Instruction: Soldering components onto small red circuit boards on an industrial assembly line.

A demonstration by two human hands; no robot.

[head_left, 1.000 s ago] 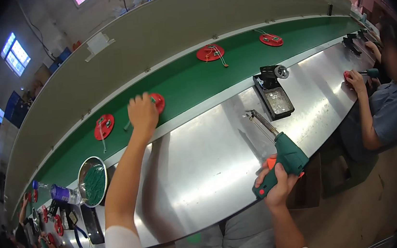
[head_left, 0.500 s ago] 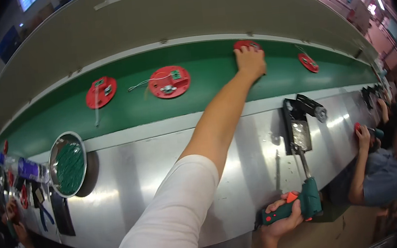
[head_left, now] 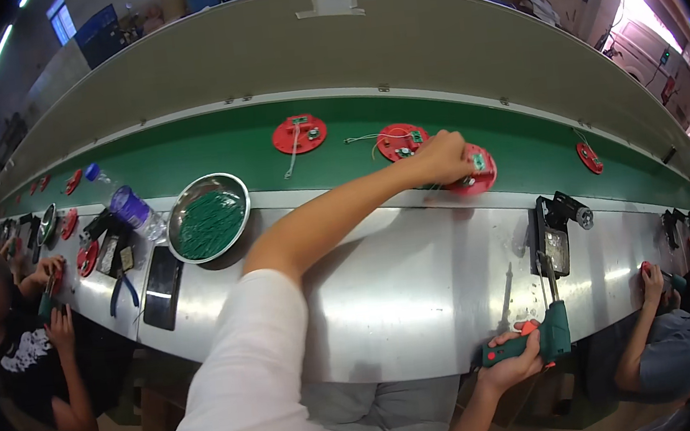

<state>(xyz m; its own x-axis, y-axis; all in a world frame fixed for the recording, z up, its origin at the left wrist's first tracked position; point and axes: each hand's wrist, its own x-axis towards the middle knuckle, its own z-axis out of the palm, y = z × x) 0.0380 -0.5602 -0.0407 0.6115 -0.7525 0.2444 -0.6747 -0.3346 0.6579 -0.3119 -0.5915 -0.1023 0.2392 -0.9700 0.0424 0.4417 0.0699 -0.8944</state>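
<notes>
My left hand (head_left: 442, 157) grips a round red plate (head_left: 479, 174) by its edge, over the near side of the green strip. A small green circuit board and a metal part show on the plate; my fingertips are partly hidden behind my hand. Just left of it lies another red plate (head_left: 396, 143) with a board and pale wires. In my right hand (head_left: 512, 362) is a green soldering gun (head_left: 552, 332) with an orange trigger. Its long metal nozzle points up to the black soldering stand (head_left: 550, 248), which has a tray in it.
On the green belt (head_left: 220, 149) lie a red plate (head_left: 299, 134) and another (head_left: 589, 158) at right. Left on the metal bench are a steel bowl (head_left: 247, 226) of green strips, a bottle (head_left: 132, 208), pliers (head_left: 124, 293) and a black phone-like slab (head_left: 163, 289). Co-workers sit both sides.
My left hand has pulled the red plate from the belt's far side toward me. The view has swung, shifting the scene. My right hand still holds the soldering gun by the stand.
</notes>
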